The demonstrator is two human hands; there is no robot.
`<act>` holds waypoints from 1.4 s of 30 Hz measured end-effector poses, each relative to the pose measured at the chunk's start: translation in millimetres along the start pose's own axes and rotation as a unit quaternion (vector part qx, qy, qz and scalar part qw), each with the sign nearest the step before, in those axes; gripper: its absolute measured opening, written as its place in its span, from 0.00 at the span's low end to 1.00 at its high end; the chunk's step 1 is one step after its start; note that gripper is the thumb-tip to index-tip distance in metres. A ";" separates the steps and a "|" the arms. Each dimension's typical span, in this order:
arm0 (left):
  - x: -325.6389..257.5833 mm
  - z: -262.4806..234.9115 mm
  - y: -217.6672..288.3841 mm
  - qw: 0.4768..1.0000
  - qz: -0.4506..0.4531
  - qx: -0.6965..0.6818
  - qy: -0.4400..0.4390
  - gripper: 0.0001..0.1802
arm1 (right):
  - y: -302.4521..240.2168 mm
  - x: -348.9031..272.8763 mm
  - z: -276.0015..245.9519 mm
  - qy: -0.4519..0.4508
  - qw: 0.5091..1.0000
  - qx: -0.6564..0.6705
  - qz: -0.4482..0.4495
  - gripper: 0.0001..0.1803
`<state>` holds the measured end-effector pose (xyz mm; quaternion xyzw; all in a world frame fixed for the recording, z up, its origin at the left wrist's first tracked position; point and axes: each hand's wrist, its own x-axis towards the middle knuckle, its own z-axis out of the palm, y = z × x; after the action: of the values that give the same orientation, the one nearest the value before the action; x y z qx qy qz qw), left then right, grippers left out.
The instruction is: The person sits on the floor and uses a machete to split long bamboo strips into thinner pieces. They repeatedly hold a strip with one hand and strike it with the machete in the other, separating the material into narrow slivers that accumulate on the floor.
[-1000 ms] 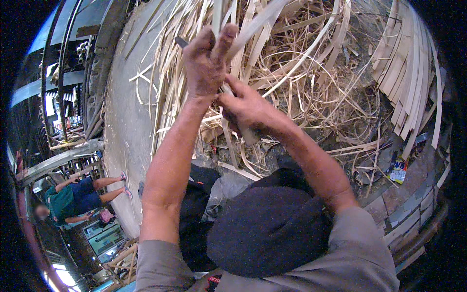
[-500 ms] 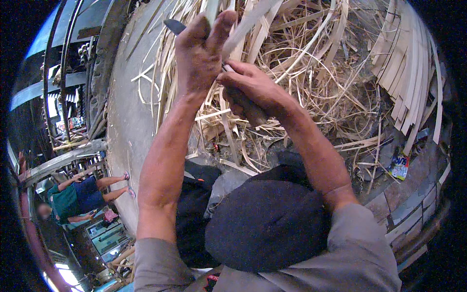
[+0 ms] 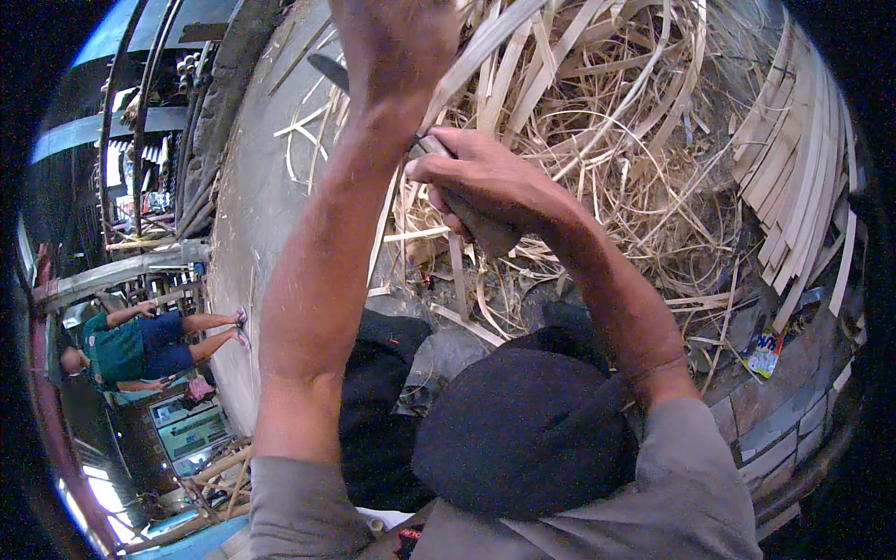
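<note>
Right hand [image 3: 490, 177] is closed around the handle of a knife [image 3: 492, 233], while the left hand [image 3: 397, 42] is blurry and cut off by the top edge, so I can't tell what its fingers are up to. The knife sits crosswise under the left wrist: brownish, worn-looking handle on the right side, dark grey blade tip [image 3: 329, 71] poking out on the left, middle hidden by the forearm. There's also a pale strip [image 3: 487, 45], flat, smooth and a bit bowed, slanting down from the top edge to right beside the wrist and knife. Beyond the hands it's a big tangle of curly tan shavings [image 3: 635, 187], plus a bunch of flat, straw-coloured slats [image 3: 793, 177] fanned out over at far right.
</note>
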<state>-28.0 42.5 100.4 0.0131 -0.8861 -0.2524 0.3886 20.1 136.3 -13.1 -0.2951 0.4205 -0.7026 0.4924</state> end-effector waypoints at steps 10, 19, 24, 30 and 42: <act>-29.0 18.3 -6.4 0.989 -0.102 -0.039 -0.104 0.24 | -34.3 -8.6 -36.3 0.104 0.993 0.047 -0.030 0.16; -24.5 -2.2 -30.7 0.989 -0.108 -0.082 0.051 0.19 | -0.7 -18.3 -67.5 0.103 0.985 0.135 -0.031 0.12; -15.7 -25.5 -24.3 0.988 -0.117 -0.076 0.068 0.29 | 13.5 -23.5 -71.9 0.162 0.949 0.255 0.091 0.15; 17.6 7.3 10.0 0.993 0.010 -0.085 0.077 0.24 | 7.9 1.5 -26.5 0.011 1.000 -0.025 0.006 0.16; -33.3 44.6 -17.1 0.984 -0.110 -0.101 -0.096 0.22 | -27.5 -11.8 -59.2 0.133 0.989 -0.061 -0.011 0.19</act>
<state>-38.7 54.4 44.4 0.0471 -0.8824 -0.3817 0.2711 -37.1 169.5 -16.8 -0.2332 0.5208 -0.7139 0.4059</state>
